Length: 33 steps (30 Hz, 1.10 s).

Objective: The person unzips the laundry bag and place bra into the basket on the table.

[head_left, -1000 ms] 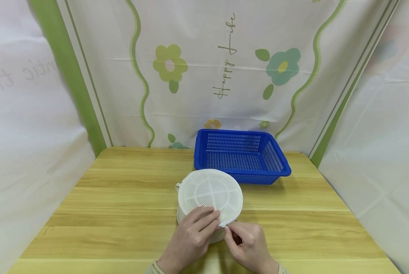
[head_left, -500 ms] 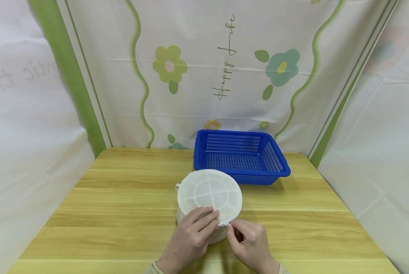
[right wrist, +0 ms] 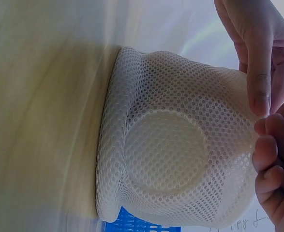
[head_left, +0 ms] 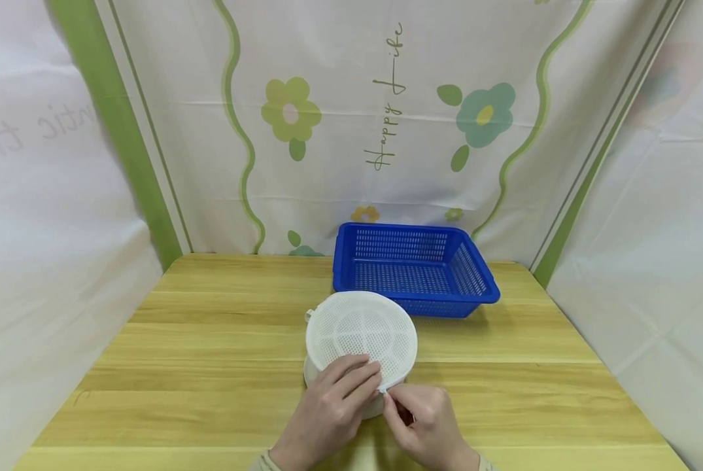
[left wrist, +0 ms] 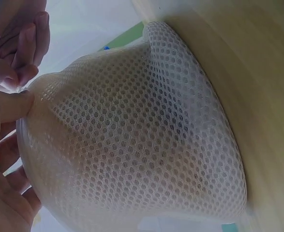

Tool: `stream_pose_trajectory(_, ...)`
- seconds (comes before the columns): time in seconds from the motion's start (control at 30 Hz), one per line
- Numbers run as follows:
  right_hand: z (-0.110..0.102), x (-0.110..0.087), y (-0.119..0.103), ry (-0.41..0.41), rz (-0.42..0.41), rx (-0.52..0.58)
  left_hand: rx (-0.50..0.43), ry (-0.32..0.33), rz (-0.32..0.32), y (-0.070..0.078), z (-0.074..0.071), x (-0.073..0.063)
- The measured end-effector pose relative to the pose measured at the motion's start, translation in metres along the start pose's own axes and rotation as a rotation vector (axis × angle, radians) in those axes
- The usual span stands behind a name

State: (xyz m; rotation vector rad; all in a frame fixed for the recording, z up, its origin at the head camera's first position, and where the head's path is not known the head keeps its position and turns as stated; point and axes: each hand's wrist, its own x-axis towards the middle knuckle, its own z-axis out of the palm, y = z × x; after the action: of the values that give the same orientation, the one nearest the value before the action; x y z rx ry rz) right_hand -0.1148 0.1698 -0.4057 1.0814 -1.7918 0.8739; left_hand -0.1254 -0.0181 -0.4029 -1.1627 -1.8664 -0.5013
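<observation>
A round white mesh laundry bag (head_left: 363, 327) stands on the wooden table, its flat top facing up and a small loop (head_left: 308, 315) at its far left edge. My left hand (head_left: 330, 405) holds the near rim, fingers lying on the mesh top and thumb beneath, as the left wrist view shows. Close beside it, my right hand (head_left: 424, 418) pinches a small white piece at the zipped rim, mostly hidden by the fingertips. In the right wrist view the mesh side (right wrist: 180, 140) sags into folds near the table, with a round patch on it.
A blue plastic basket (head_left: 410, 297) sits behind the bag, towards the back right of the table (head_left: 210, 366). White curtains with flowers and lettering (head_left: 386, 118) hang at the back and both sides.
My right hand shifted slightly right along the rim, then back left, still pinching the small white piece. The loop at the far left has turned slightly; my left hand stays in place.
</observation>
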Motion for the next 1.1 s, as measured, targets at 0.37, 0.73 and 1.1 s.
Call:
stream_pose_trajectory(0.37, -0.0012, 0.0024, -0.0022, -0.009, 0.019, 0.027, -0.010, -0.014, -0.010, 0.0005, -0.0001, 0.0001)
stream_pose_trajectory(0.73, -0.0001, 0.0017, -0.0018, -0.002, 0.016, 0.029, 0.030, 0.028, 0.045, -0.0008, -0.0010, 0.0013)
stream_pose_trajectory(1.1, -0.0012, -0.0028, 0.0024, 0.029, 0.047, -0.016, 0.043, 0.031, 0.053, -0.0004, -0.0016, 0.0019)
